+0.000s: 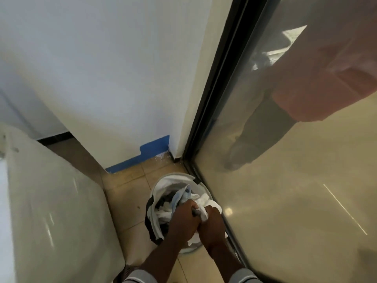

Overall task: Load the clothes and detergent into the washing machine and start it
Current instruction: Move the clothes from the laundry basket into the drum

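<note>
A round white laundry basket (163,183) stands on the tiled floor in the corner, holding white, light-blue and dark clothes (184,196). Both my hands reach down into it, side by side. My left hand (186,217) is closed on a bunch of the clothes, with a light-blue piece just above its knuckles. My right hand (211,220) grips white cloth at the basket's right side. The white washing machine (55,201) rises at the left; its opening and controls are out of view. No detergent is visible.
A white wall (122,78) with blue tape (155,149) at its foot stands behind the basket. A glass sliding door (285,160) in a dark frame runs along the right, touching the basket and reflecting a person. Beige floor tiles (126,188) form a narrow gap.
</note>
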